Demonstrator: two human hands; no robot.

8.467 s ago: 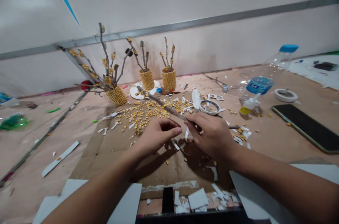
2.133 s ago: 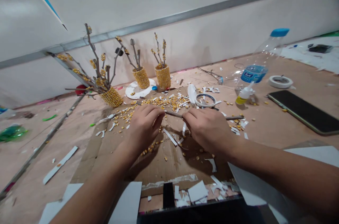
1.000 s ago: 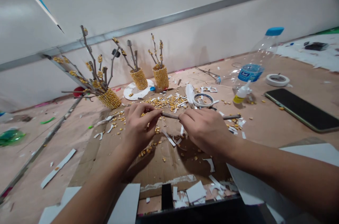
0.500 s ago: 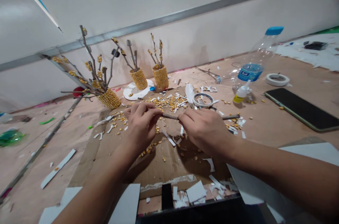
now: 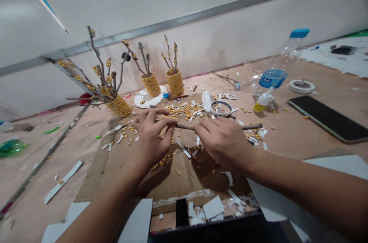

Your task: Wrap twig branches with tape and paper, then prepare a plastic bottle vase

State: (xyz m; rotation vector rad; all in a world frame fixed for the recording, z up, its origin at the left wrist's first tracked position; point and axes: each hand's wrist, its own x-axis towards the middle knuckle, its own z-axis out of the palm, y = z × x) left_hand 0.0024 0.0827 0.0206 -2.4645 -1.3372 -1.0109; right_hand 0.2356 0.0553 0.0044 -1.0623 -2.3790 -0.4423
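A thin brown twig [image 5: 185, 127] lies level between both hands above a sheet of cardboard [image 5: 115, 158]. My right hand [image 5: 222, 141] is closed round its middle, and the twig's far end pokes out to the right. My left hand [image 5: 152, 133] pinches the twig's left end with thumb and fingers. Loose corn kernels [image 5: 184, 110] lie scattered just beyond the hands, with white paper strips [image 5: 184, 149] under them.
Three corn-covered pots with twigs stand at the back: [image 5: 118, 105], [image 5: 152, 84], [image 5: 175, 82]. A tape ring [image 5: 220, 108], a small glue bottle [image 5: 262, 102], a clear plastic bottle [image 5: 276, 72], another tape roll [image 5: 301, 86] and a phone [image 5: 330, 118] lie to the right. Paper scraps [image 5: 212, 208] sit at the near edge.
My left hand moved from beside the right hand to the twig's left end and pinched it. Over the last second both hands have hardly shifted.
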